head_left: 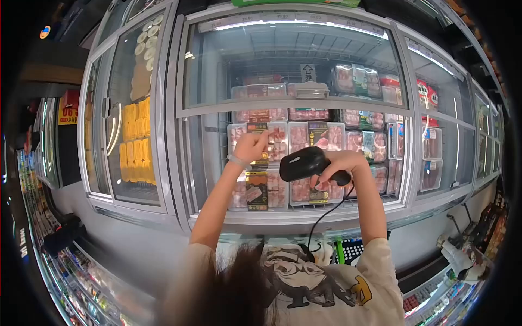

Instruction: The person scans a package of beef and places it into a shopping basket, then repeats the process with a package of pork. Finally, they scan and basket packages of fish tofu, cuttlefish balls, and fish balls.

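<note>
An open freezer compartment holds clear trays of sliced meat [299, 135] with printed labels. Over the left trays is my left hand [250, 147], its fingers curled at a packaged tray; what it grips, if anything, I cannot make out. My right hand [340, 165] is wrapped round the handle of a black handheld scanner [302, 163], whose head points left above the middle trays. A black cable runs down from the scanner toward the shirt.
A sliding glass lid [293, 65] covers the back of the compartment. Yellow packages [136, 157] lie in the closed freezer at left. The metal front edge [304, 217] runs below my forearms. A green and black basket [348, 251] shows near my body.
</note>
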`<state>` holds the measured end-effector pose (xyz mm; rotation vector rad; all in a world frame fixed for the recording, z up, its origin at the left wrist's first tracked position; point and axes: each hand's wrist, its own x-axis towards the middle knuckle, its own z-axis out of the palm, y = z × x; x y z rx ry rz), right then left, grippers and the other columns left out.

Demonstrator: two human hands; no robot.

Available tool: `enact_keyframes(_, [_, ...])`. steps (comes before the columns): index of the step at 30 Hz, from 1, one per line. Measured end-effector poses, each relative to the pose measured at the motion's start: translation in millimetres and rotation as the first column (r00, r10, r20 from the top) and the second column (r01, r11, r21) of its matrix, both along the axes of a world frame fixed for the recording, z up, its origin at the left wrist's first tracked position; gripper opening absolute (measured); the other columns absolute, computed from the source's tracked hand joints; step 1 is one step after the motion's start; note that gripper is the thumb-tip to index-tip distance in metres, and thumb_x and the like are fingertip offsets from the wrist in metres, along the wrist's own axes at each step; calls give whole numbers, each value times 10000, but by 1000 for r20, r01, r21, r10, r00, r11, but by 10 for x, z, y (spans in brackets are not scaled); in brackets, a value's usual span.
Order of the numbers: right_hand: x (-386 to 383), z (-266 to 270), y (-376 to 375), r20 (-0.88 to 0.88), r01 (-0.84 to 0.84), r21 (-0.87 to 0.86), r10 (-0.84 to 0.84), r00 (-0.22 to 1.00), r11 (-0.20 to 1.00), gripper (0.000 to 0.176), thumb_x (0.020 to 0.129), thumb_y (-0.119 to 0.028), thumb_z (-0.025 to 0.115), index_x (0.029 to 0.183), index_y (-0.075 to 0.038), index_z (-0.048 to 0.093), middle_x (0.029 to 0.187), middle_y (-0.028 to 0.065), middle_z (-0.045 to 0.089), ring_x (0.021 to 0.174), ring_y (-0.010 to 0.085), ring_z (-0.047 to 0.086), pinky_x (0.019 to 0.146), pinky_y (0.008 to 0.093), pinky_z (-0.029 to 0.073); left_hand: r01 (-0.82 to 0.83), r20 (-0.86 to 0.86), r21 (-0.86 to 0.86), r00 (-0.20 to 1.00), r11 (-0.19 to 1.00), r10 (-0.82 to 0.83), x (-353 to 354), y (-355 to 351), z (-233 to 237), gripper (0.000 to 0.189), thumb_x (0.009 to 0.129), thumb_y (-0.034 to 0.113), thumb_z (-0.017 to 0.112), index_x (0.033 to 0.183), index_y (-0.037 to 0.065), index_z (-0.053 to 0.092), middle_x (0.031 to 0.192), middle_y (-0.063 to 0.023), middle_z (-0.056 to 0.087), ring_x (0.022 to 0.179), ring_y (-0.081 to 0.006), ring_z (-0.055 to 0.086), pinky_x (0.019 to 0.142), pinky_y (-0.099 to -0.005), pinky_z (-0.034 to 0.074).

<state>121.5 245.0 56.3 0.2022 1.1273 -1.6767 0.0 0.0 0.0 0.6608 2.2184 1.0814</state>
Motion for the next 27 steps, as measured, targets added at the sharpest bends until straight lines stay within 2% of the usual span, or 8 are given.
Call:
enact_keyframes(2, [-110, -33, -204, 132, -90, 317, 50, 990, 944, 387, 617, -140, 617, 954, 10, 500, 745, 134, 595, 603, 159, 578, 509, 245, 469, -77, 144, -181, 984, 980, 104, 37, -195, -149, 362, 840, 255, 424, 626, 26, 606, 605, -48, 589, 594, -170, 563, 598, -284, 431])
enact_keyframes(5, [-735, -1088, -74, -26, 300, 517, -335, 942, 802, 323, 647, -206, 590, 891, -8, 520, 739, 116, 585, 585, 158, 570, 499, 262, 466, -500, 303, 30, 830, 865, 469, -447, -95, -1103, 371, 823, 253, 434, 578, 21, 588, 587, -44, 596, 539, -208, 557, 570, -306, 424])
enact_keyframes(7, [-1045, -1502, -38, 190, 760, 226, -793, 579, 610, 271, 655, -214, 566, 835, -16, 522, 667, 108, 571, 560, 162, 555, 480, 284, 458, -675, 529, 3, 627, 738, 571, -669, -106, -1382, 292, 814, 256, 458, 761, 0, 588, 713, -60, 601, 674, -206, 565, 630, -309, 447])
enact_keyframes(8, [-1118, -1639, -96, 194, 962, 190, -968, 159, 196, 221, 695, -204, 530, 794, -6, 520, 640, 111, 557, 532, 187, 536, 498, 294, 453, -743, 607, -18, 523, 669, 598, -757, -88, -1506, 288, 813, 256, 459, 766, 2, 585, 718, -61, 599, 677, -207, 564, 632, -310, 447])
enact_keyframes(11, [-1214, -1968, -58, 167, 978, 189, -978, -123, -91, 207, 700, -195, 528, 791, -9, 521, 649, 111, 554, 539, 189, 535, 504, 295, 452, -855, 742, -77, 294, 513, 602, -976, -35, -1797, 275, 812, 256, 462, 781, 7, 574, 732, -62, 592, 687, -209, 561, 638, -314, 446])
enact_keyframes(21, [-1504, -2633, 307, 192, 807, 343, -877, 440, 480, 160, 716, -164, 523, 782, -18, 525, 679, 111, 545, 560, 198, 530, 524, 295, 449, -917, 826, -149, 90, 369, 557, -1331, -33, -2347, 245, 809, 257, 471, 833, 23, 537, 781, -67, 569, 720, -216, 552, 658, -329, 442])
enact_keyframes(24, [-1670, -2856, 391, -187, 765, 295, -750, 634, 572, 160, 717, -126, 527, 844, -29, 515, 745, 99, 540, 638, 180, 523, 581, 280, 437, -921, 831, -145, 86, 363, 550, -1426, 19, -2424, 239, 808, 257, 473, 848, 28, 526, 796, -68, 562, 730, -218, 549, 664, -333, 441])
enact_keyframes(27, [-1723, -3060, 321, -773, 740, 270, -319, 548, 616, 334, 708, -30, 542, 1035, -57, 483, 926, 62, 531, 859, 121, 505, 738, 232, 403, -920, 832, -143, 88, 365, 547, -1530, 86, -2485, 235, 807, 257, 476, 864, 32, 515, 810, -69, 556, 740, -220, 546, 670, -337, 440])
